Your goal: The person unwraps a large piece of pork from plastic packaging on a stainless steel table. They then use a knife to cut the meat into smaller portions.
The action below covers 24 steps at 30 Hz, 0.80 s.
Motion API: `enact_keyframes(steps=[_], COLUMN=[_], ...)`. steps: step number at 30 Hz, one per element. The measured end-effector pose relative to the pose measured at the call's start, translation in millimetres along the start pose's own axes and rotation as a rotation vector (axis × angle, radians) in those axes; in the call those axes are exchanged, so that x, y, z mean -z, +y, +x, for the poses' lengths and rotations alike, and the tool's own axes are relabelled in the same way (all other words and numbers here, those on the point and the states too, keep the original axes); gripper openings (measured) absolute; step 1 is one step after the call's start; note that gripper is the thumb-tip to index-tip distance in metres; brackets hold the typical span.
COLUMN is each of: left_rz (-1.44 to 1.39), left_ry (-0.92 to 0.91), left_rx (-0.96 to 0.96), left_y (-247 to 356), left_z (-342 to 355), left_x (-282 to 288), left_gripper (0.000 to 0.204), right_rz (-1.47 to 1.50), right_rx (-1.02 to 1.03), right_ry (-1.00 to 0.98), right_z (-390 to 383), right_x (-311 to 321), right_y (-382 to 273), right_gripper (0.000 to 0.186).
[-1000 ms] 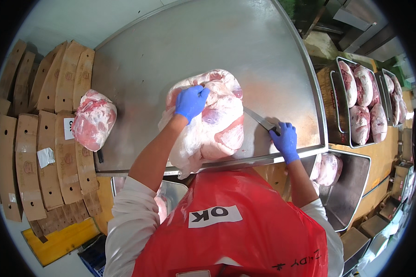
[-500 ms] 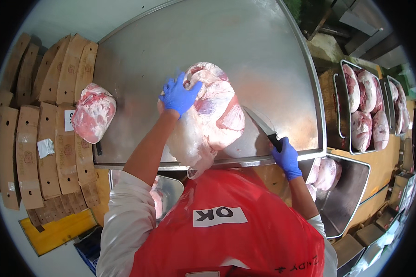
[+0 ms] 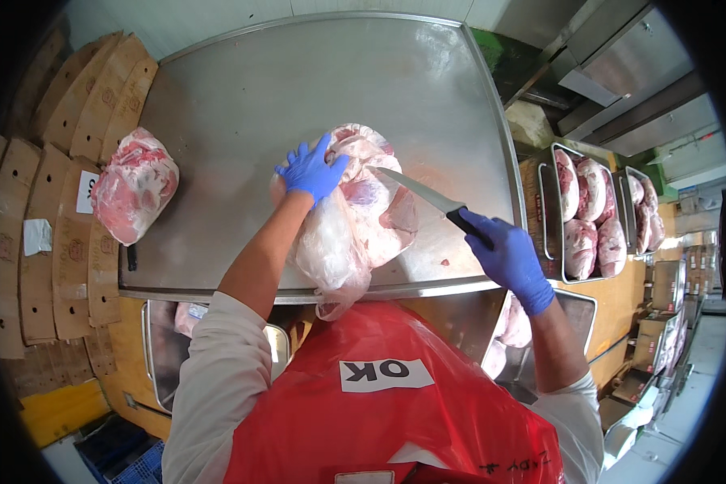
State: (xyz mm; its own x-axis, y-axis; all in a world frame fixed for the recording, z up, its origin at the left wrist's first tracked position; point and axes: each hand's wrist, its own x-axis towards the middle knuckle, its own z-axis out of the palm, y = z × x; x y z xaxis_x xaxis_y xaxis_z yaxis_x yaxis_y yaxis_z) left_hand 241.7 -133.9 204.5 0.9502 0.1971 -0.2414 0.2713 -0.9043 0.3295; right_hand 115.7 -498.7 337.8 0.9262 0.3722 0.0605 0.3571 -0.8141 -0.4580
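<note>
A large pale piece of raw meat lies near the front edge of the metal table, with clear plastic wrap bunched along its near left side. My left hand, in a blue glove, rests with spread fingers on the meat's upper left part. In my blue-gloved right hand is a knife, gripped by its black handle. The blade points up and to the left, its tip over the right side of the meat. Whether the tip touches the meat I cannot tell.
Another raw piece of meat sits at the table's left edge, beside stacked cardboard boxes. A dark handle lies near it. Metal trays of meat stand to the right, and more trays sit below the table's front edge.
My right hand has lifted the knife from beside the meat, bringing the blade up over its right side. My left hand stays on the meat. The whole view has shifted slightly.
</note>
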Motion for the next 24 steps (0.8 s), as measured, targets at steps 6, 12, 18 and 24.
enact_keyframes(steps=[6,12,18,24], left_rz=[-0.040,-0.062,-0.101,-0.159], left_ry=[-0.025,-0.075,0.008,-0.019], left_rx=[-0.061,-0.096,-0.175,-0.193], left_y=[-12,-24,-40,-47], left_z=[1,5,8,12], left_x=[3,14,3,-6], left_gripper=[0.081,0.087,0.086,0.082], right_rz=[-0.173,-0.259,-0.308,-0.310], right_rx=[0.133,0.000,-0.095,0.037], right_ry=[-0.200,-0.485,-0.716,-0.665], right_z=[64,127,190,195], right_x=[37,64,74,40], right_y=[-38,-78,-115,-106], right_gripper=[0.032,0.030,0.032,0.029])
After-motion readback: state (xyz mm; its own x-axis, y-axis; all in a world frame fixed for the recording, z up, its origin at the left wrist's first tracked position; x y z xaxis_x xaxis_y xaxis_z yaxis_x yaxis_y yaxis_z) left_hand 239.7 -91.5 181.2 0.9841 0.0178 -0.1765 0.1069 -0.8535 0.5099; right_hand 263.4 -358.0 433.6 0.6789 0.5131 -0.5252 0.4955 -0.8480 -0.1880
